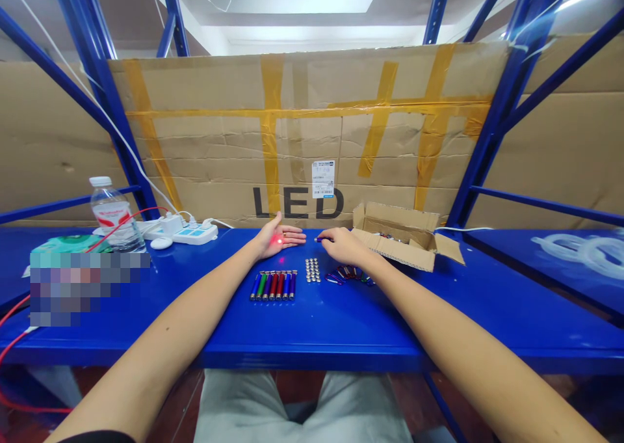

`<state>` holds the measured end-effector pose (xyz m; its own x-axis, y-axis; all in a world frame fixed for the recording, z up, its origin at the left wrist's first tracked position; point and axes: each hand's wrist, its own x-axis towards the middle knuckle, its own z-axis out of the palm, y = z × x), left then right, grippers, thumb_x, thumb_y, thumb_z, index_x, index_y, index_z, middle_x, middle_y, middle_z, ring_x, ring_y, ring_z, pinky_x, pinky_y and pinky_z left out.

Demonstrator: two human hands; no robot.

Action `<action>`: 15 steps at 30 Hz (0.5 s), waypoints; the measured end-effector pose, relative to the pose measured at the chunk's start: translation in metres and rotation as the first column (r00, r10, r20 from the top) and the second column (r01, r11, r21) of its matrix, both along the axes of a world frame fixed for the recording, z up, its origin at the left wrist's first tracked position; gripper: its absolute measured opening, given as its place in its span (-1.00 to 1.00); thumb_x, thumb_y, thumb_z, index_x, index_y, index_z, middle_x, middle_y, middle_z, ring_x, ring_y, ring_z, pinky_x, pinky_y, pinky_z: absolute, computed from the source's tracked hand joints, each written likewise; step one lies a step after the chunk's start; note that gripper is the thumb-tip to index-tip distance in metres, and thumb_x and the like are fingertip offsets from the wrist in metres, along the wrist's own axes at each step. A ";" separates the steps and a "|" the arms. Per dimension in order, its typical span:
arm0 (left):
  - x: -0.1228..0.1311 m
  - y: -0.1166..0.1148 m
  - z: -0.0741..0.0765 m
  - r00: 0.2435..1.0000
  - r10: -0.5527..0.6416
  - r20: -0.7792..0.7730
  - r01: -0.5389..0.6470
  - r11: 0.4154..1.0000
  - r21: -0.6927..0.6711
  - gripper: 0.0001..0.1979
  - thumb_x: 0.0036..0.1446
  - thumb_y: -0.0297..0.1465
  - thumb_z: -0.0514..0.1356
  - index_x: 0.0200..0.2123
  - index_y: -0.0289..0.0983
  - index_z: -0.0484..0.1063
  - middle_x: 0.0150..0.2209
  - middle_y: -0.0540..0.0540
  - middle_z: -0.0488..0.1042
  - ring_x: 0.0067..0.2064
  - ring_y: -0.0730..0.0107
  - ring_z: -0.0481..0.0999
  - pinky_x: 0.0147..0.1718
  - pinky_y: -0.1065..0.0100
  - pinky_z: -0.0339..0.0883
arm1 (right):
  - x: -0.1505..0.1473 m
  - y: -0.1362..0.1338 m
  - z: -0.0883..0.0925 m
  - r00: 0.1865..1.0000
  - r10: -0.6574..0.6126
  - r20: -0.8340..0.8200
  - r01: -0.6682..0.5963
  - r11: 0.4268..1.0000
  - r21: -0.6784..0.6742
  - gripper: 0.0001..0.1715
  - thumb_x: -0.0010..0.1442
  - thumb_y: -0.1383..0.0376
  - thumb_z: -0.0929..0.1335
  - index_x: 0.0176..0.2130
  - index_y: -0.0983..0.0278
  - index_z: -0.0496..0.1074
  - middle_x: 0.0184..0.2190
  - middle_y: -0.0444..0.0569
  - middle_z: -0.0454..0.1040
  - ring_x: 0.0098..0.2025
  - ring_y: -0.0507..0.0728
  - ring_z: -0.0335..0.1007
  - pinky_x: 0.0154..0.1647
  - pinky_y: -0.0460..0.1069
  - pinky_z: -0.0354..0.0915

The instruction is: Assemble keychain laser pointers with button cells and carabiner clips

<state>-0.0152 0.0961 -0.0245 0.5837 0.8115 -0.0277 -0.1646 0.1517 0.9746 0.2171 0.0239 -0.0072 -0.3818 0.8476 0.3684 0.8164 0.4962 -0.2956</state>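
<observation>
My right hand [341, 246] is closed around a small blue laser pointer [319, 239], whose tip sticks out toward the left. Palm up and fingers stretched, my left hand [279, 238] holds nothing; a red light dot shines on its palm. Below the left hand lies a row of metallic pointers [273, 286] in blue, green, red and purple. Several silver button cells [312, 270] form a neat grid to the right of that row. Coloured carabiner clips [348, 274] lie in a loose pile beneath my right wrist, which partly hides them.
An open cardboard box [397, 248] with small parts stands behind my right forearm. At the left are a water bottle [114, 215], a power strip [195, 233] and a green packet [68, 246]. Cardboard [219, 150] walls off the blue table's [322, 326] back; clear tubing [585, 254] lies far right.
</observation>
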 end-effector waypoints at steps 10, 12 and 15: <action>0.002 -0.003 0.002 1.000 0.006 -0.017 -0.006 1.000 0.009 -0.15 0.23 0.15 -0.28 -0.06 -0.49 0.42 -0.06 -0.44 0.54 0.02 0.01 0.52 0.16 0.12 0.17 | 0.000 -0.001 0.001 0.999 0.030 -0.023 -0.030 1.000 0.002 -0.56 0.22 0.38 0.21 -0.02 0.27 0.55 0.01 0.02 0.54 0.04 0.21 0.44 0.08 0.02 0.28; 0.002 -0.004 0.003 1.000 0.004 -0.019 -0.004 1.000 0.011 -0.14 0.23 0.15 -0.29 -0.05 -0.49 0.42 -0.06 -0.44 0.53 0.03 0.00 0.52 0.17 0.13 0.17 | 0.001 -0.001 0.001 0.999 0.032 -0.026 -0.032 0.999 0.007 -0.55 0.21 0.39 0.21 -0.02 0.27 0.54 0.01 0.01 0.54 0.04 0.21 0.44 0.07 0.03 0.28; 0.002 -0.004 0.003 1.000 0.006 -0.025 -0.006 1.000 0.002 -0.15 0.23 0.15 -0.30 -0.06 -0.48 0.42 -0.05 -0.43 0.53 0.03 0.01 0.51 0.17 0.12 0.17 | 0.001 -0.001 0.001 0.999 0.037 -0.011 -0.037 0.999 -0.001 -0.55 0.21 0.39 0.20 -0.03 0.27 0.55 0.00 0.01 0.55 0.03 0.20 0.45 0.07 0.03 0.29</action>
